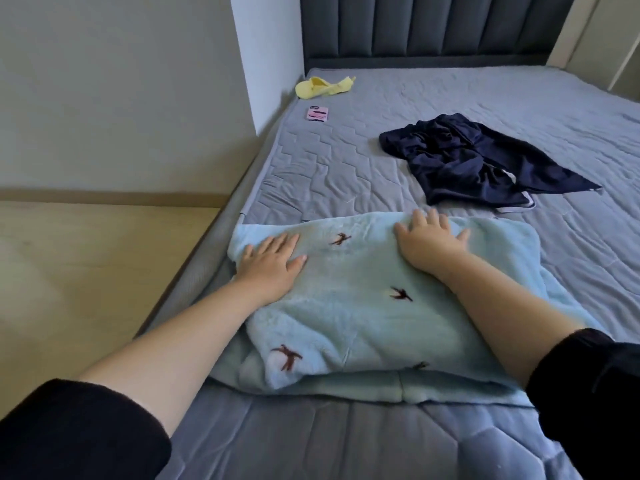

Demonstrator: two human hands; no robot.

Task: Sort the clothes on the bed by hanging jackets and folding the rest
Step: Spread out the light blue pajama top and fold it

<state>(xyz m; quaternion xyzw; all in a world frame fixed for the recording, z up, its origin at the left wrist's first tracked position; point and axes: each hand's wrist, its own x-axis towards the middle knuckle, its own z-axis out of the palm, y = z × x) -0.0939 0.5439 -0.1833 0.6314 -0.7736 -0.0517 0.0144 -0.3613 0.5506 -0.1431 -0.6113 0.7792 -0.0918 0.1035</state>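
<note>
A light blue fleece garment (360, 306) with small dark bird figures lies folded near the foot of the grey quilted bed (346, 161). My left hand (270, 261) presses flat on its left part, fingers straight. My right hand (427, 242) lies flat on its far edge, fingers spread. A crumpled dark navy garment (467, 157) with white trim lies beyond, toward the middle of the bed. A small yellow garment (323, 86) sits in the far left corner by the headboard.
A pink phone (317, 114) lies on the mattress near the left edge. The padded dark headboard (433, 26) stands at the back. A grey wall (121, 91) and light wooden floor (86, 271) run along the bed's left side.
</note>
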